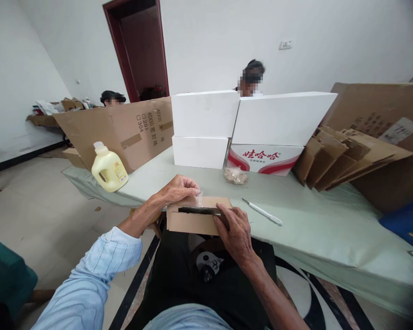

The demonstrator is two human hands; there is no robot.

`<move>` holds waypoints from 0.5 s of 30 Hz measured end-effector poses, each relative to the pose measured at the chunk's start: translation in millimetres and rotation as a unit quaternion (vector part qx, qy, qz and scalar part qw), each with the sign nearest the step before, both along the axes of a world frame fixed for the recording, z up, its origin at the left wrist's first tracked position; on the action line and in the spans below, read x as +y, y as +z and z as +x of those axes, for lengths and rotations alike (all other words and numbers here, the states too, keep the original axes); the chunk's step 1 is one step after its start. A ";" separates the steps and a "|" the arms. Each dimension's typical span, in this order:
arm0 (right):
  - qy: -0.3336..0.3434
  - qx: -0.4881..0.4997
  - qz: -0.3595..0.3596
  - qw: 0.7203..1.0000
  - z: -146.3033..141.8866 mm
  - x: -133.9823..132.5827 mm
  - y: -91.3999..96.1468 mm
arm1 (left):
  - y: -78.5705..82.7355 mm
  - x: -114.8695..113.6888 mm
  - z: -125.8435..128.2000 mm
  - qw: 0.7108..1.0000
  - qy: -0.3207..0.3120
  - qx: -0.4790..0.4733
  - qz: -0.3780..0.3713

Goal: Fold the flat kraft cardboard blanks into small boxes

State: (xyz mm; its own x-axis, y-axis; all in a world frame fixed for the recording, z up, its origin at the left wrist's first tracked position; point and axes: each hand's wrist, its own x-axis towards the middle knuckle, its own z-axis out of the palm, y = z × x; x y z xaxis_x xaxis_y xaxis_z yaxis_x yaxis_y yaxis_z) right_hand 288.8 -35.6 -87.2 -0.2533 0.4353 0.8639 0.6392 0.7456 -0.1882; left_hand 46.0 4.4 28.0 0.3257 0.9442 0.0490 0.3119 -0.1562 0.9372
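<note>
A small brown cardboard box point(191, 223) is tipped at the table's near edge, above my lap, with a dark open slot along its side facing me. My right hand point(237, 231) grips its right end, the thumb on the near panel and fingers over the slot. At the box's far left edge, my left hand point(181, 189) is closed in a pinch. A faint clear film shows by those fingertips, too small to make out. To the right of the box lies a white-handled craft knife point(264, 212). A clear bag of small pale pieces point(236, 175) sits beyond it.
Stacked white boxes point(206, 114) stand at the table's back. A yellow jug point(110, 168) is at left before a large carton point(137, 133). Folded cardboard pieces point(344, 156) lean at right, near a blue object point(408, 224). Two people sit behind the boxes.
</note>
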 end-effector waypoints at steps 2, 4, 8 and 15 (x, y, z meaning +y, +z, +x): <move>0.000 0.002 -0.002 1.000 0.1 -0.4 -0.9 | 0.9 -2.5 3.3 1.000 0.011 0.015 0.001; -0.001 0.003 -0.005 1.000 0.3 -0.5 -1.9 | 1.8 -5.3 5.7 0.999 0.018 0.026 0.006; -0.001 0.005 -0.007 1.000 0.2 0.0 -3.2 | 1.4 -9.4 7.4 0.999 0.030 0.037 0.015; -0.002 0.008 -0.005 1.000 -1.0 1.3 -3.9 | -2.5 -8.3 6.8 0.997 0.036 0.071 0.023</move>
